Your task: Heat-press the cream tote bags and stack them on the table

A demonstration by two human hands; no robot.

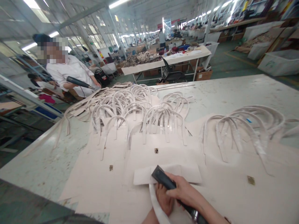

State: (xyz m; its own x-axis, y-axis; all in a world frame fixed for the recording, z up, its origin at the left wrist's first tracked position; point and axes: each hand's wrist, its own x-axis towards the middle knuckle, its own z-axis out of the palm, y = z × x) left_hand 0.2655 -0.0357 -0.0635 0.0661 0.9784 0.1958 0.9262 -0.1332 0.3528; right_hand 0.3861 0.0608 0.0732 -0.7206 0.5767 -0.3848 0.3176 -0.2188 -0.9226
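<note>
My right hand is wrapped round a black heat gun, its flat nozzle pointing up and left over a folded pale strip. Under the tool, my left hand has its fingers curled at the lower edge of that strip; what they grip is partly hidden. A narrow pale strap runs from the strip down past my left hand and over the wrist. Beneath lie pale bag panels with looped handles. A small metal plate sits on the panel just beyond the strip.
More panels with handles lie at right, others stacked at left on the pale table. A co-worker in a white shirt stands beyond the far left edge, a dark tapered tool in front. Another table stands behind.
</note>
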